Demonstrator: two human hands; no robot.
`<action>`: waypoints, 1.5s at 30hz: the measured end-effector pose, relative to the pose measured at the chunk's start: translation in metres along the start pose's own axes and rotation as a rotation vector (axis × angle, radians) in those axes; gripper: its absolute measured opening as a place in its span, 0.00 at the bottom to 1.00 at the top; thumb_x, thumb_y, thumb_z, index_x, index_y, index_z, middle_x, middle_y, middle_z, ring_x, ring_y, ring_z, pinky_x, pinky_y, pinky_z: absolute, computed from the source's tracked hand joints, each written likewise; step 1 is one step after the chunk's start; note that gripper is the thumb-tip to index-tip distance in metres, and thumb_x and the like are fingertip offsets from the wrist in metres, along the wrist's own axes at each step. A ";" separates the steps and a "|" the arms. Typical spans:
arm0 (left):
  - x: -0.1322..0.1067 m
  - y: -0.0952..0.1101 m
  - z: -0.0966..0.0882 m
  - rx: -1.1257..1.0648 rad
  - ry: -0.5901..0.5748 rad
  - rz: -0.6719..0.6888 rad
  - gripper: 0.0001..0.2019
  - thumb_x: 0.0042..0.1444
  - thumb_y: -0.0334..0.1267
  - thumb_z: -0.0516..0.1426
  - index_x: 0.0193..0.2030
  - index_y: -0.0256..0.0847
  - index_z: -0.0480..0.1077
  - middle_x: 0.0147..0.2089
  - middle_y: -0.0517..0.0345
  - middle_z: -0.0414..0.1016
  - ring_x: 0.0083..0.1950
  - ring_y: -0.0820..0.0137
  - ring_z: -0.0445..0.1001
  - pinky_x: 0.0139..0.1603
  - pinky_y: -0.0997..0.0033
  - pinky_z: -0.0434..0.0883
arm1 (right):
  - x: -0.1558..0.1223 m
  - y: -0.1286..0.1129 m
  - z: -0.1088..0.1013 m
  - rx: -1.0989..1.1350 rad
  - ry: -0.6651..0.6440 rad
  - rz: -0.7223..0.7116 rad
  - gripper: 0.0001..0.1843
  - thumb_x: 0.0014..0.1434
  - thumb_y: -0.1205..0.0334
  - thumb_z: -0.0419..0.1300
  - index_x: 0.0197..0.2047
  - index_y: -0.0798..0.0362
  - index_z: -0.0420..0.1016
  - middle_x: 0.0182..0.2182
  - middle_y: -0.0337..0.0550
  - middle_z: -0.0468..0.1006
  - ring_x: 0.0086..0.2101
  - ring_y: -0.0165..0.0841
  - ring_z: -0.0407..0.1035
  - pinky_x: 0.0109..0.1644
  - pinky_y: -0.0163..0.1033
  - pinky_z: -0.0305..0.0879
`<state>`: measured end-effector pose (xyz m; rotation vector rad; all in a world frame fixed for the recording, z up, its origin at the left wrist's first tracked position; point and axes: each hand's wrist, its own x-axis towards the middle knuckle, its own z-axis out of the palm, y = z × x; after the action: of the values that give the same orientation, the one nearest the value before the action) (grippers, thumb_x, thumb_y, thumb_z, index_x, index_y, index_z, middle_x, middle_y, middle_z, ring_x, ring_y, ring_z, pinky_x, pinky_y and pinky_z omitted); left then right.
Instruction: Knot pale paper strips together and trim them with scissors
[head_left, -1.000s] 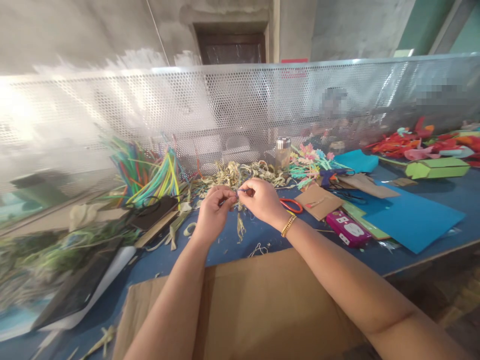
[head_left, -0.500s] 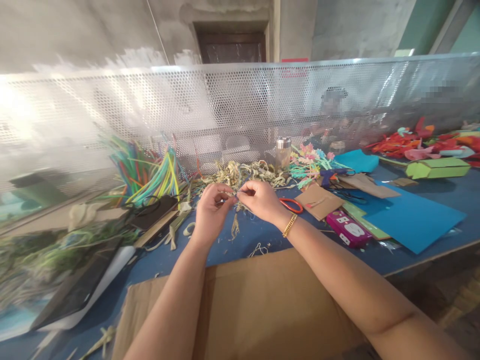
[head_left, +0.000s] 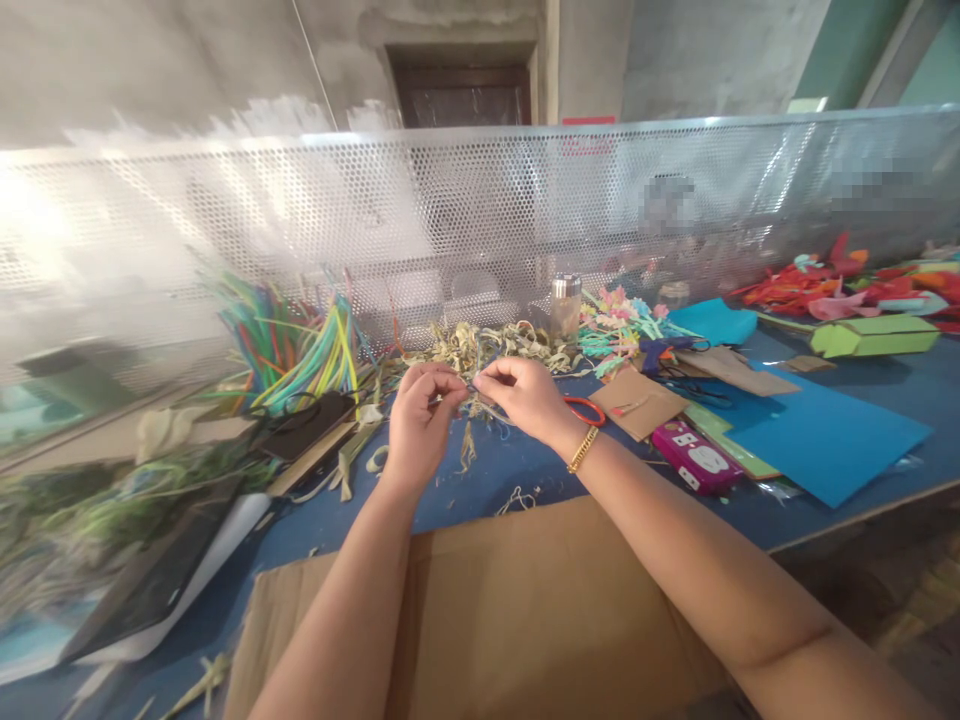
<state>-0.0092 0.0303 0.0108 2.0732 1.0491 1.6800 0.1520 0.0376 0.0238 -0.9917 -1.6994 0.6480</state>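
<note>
My left hand [head_left: 421, 425] is closed in a pinch, with thumb and forefinger tips pressed together over the blue table. Close to its right, my right hand [head_left: 531, 402] pinches too, fingertips pointing left. Something thin and small lies between the two pinches; it is too fine to name. Just behind the fingertips spreads a heap of pale dried leaf strips [head_left: 517, 345]. One loose strip [head_left: 468, 450] hangs or lies below the hands. The red handle of a pair of scissors [head_left: 585, 409] shows beside my right wrist.
A brown cardboard sheet [head_left: 540, 610] lies under my forearms. Colourful thin stems [head_left: 330, 350] stand at the left. To the right are paper flowers [head_left: 619, 310], a purple packet [head_left: 694, 458] and blue sheets [head_left: 832, 430]. A perforated metal screen [head_left: 300, 210] runs along the back.
My left hand has shifted slightly left, and its fingers have closed more tightly together. The gap between the two hands' fingertips is a little wider. My right hand has barely moved.
</note>
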 end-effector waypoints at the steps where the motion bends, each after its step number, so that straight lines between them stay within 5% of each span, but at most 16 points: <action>1: 0.001 0.000 0.000 0.009 0.018 -0.005 0.03 0.55 0.35 0.58 0.32 0.40 0.71 0.44 0.53 0.68 0.41 0.68 0.69 0.29 0.73 0.70 | 0.001 0.001 -0.001 0.015 0.009 -0.008 0.12 0.55 0.55 0.58 0.28 0.55 0.73 0.25 0.39 0.75 0.27 0.28 0.65 0.33 0.34 0.60; 8: 0.001 -0.004 -0.003 0.134 0.071 0.019 0.03 0.56 0.35 0.57 0.33 0.40 0.70 0.45 0.53 0.69 0.48 0.65 0.68 0.37 0.70 0.70 | 0.006 0.007 -0.005 0.025 0.149 0.003 0.10 0.53 0.56 0.59 0.27 0.54 0.71 0.22 0.37 0.71 0.24 0.27 0.62 0.31 0.35 0.59; 19: 0.000 -0.003 -0.001 -0.006 0.048 -0.043 0.04 0.58 0.38 0.55 0.34 0.40 0.66 0.49 0.51 0.68 0.46 0.66 0.70 0.34 0.69 0.75 | 0.010 0.010 -0.010 -0.017 0.345 0.006 0.08 0.51 0.59 0.58 0.25 0.54 0.70 0.21 0.37 0.69 0.25 0.28 0.62 0.31 0.35 0.58; 26: -0.003 0.000 0.006 -0.431 -0.049 -0.374 0.13 0.55 0.45 0.58 0.39 0.43 0.58 0.49 0.52 0.72 0.37 0.70 0.76 0.31 0.71 0.74 | 0.010 0.017 -0.001 0.115 0.262 0.010 0.12 0.55 0.54 0.56 0.28 0.54 0.69 0.24 0.37 0.70 0.26 0.28 0.63 0.34 0.35 0.61; 30: -0.004 0.003 0.011 -0.489 -0.061 -0.428 0.22 0.45 0.40 0.67 0.40 0.43 0.59 0.42 0.57 0.74 0.35 0.72 0.76 0.32 0.74 0.71 | 0.009 0.019 0.009 0.200 0.199 0.033 0.13 0.56 0.52 0.57 0.30 0.54 0.69 0.26 0.38 0.72 0.28 0.27 0.64 0.35 0.34 0.62; 35: -0.003 -0.001 0.009 -0.474 0.002 -0.506 0.25 0.43 0.39 0.67 0.45 0.41 0.62 0.36 0.58 0.75 0.33 0.71 0.76 0.29 0.76 0.68 | 0.009 0.017 0.008 0.226 0.117 0.009 0.14 0.57 0.50 0.56 0.32 0.53 0.69 0.26 0.39 0.72 0.29 0.28 0.67 0.36 0.35 0.64; 38: 0.000 -0.006 0.003 -0.416 0.152 -0.511 0.29 0.40 0.38 0.68 0.48 0.40 0.62 0.37 0.58 0.75 0.32 0.73 0.75 0.29 0.76 0.66 | 0.012 0.017 -0.010 0.022 0.182 -0.044 0.14 0.59 0.51 0.55 0.37 0.53 0.71 0.33 0.43 0.76 0.31 0.29 0.70 0.39 0.37 0.66; 41: 0.003 -0.010 0.000 -0.328 0.284 -0.498 0.29 0.38 0.37 0.68 0.48 0.39 0.64 0.37 0.58 0.74 0.31 0.74 0.73 0.29 0.76 0.65 | 0.015 0.020 -0.035 -0.491 0.273 -0.052 0.11 0.57 0.59 0.59 0.42 0.54 0.72 0.42 0.52 0.76 0.36 0.34 0.72 0.44 0.42 0.66; 45: 0.002 -0.017 0.002 -0.364 0.279 -0.517 0.25 0.37 0.39 0.68 0.44 0.38 0.67 0.35 0.59 0.73 0.28 0.76 0.70 0.28 0.76 0.64 | 0.015 0.034 -0.053 -1.061 -0.071 0.223 0.10 0.53 0.71 0.58 0.38 0.60 0.77 0.39 0.63 0.78 0.42 0.47 0.73 0.44 0.47 0.66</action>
<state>-0.0137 0.0442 0.0018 1.2363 1.1314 1.7427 0.2104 0.0661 0.0219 -1.9140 -2.0206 -0.1639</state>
